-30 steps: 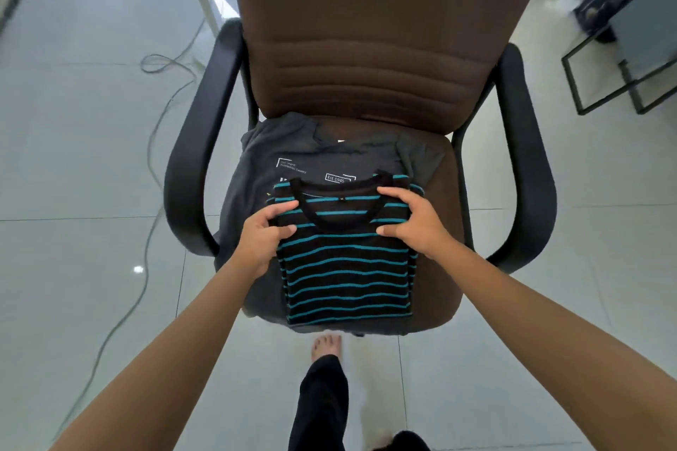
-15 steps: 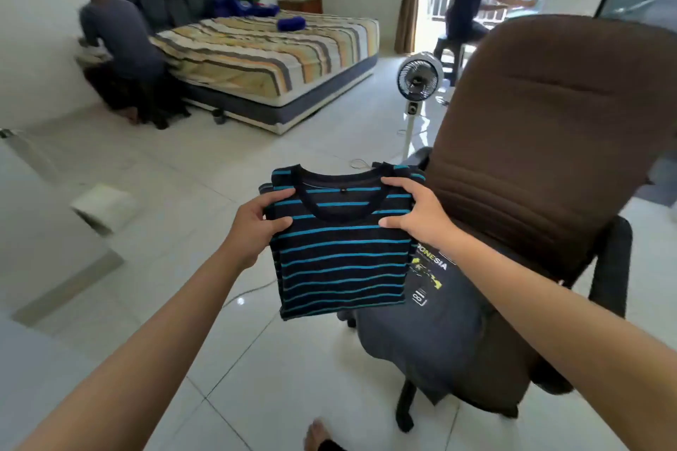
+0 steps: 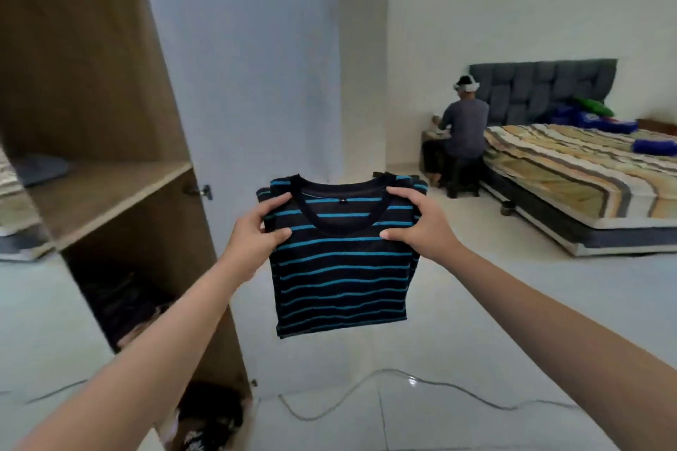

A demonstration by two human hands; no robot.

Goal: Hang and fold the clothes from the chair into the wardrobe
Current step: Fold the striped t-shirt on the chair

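A folded black shirt with blue stripes (image 3: 340, 267) hangs in the air in front of me, collar up. My left hand (image 3: 256, 234) grips its left shoulder and my right hand (image 3: 417, 223) grips its right shoulder, thumbs on the front. The open wooden wardrobe (image 3: 110, 190) stands at the left, its shelf about level with the shirt's collar. Folded clothes lie on that shelf at the far left and darker clothes fill the compartments below. The chair is out of view.
The pale wardrobe door (image 3: 249, 84) stands open behind the shirt. A cable (image 3: 403, 392) trails across the white tiled floor. A bed (image 3: 586, 172) with a striped cover stands at the right, with a person (image 3: 461, 135) sitting beside it.
I have turned from the chair to the wardrobe, carrying the striped shirt lifted off the seat. Both hands keep the same grip on its shoulders.
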